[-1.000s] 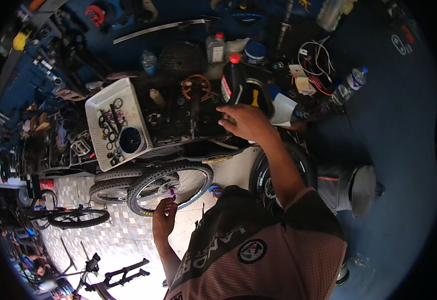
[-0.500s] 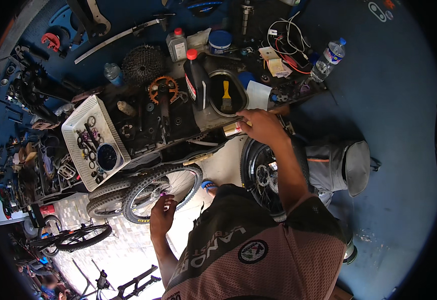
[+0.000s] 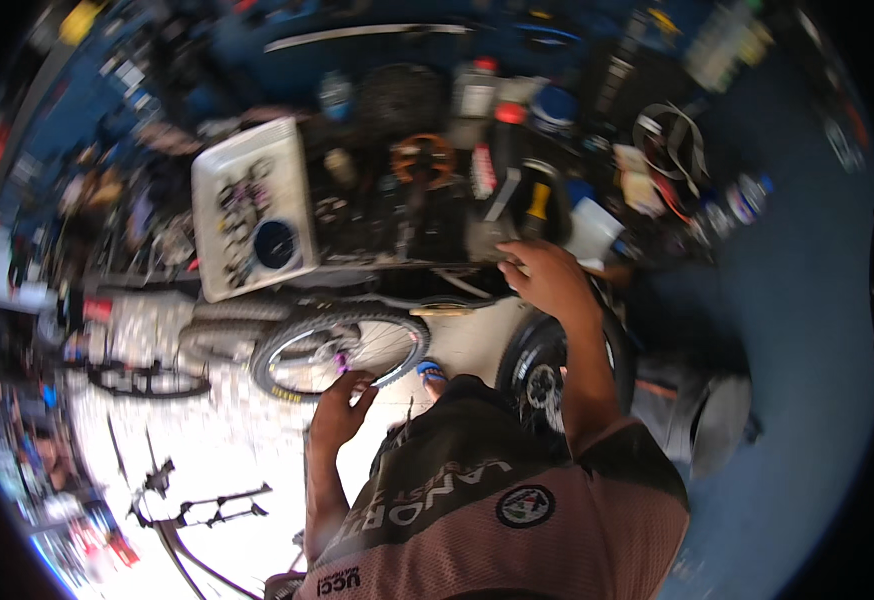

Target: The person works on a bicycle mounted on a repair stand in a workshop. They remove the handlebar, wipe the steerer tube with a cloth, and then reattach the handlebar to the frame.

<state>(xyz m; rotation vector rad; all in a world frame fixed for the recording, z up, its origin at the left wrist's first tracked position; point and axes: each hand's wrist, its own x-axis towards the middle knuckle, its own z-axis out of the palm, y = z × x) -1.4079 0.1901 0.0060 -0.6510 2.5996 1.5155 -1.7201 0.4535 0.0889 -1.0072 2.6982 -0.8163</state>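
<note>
My right hand (image 3: pixel 549 278) is at the front edge of the workbench, fingers apart and holding nothing that I can see. Just beyond it sits a metal basin (image 3: pixel 563 208) with a yellow-handled paintbrush (image 3: pixel 539 200) in it. A black bottle with a red cap (image 3: pixel 506 150) stands left of the basin. Low on the left, my left hand (image 3: pixel 339 410) hangs with fingers loosely bent and the thumb apart, nothing visible in it. Past its fingertips, a bicycle wheel (image 3: pixel 275 372) with a purple hub (image 3: pixel 341 362) appears below the bench. Motion blurs much of the picture.
A white tray (image 3: pixel 300 170) of small parts and a dark blue tub (image 3: pixel 276 244) sits on the bench. An orange chainring (image 3: pixel 423 160), a water bottle (image 3: pixel 747 200) and a cable (image 3: pixel 692 140) lie further along. Another wheel (image 3: pixel 529 365) and a grey bag (image 3: pixel 722 425) are at right.
The view has swung, so bench items appear further right and the tray more upright. My right hand stays near the bench edge by the basin; my left remains low, its thumb now apart.
</note>
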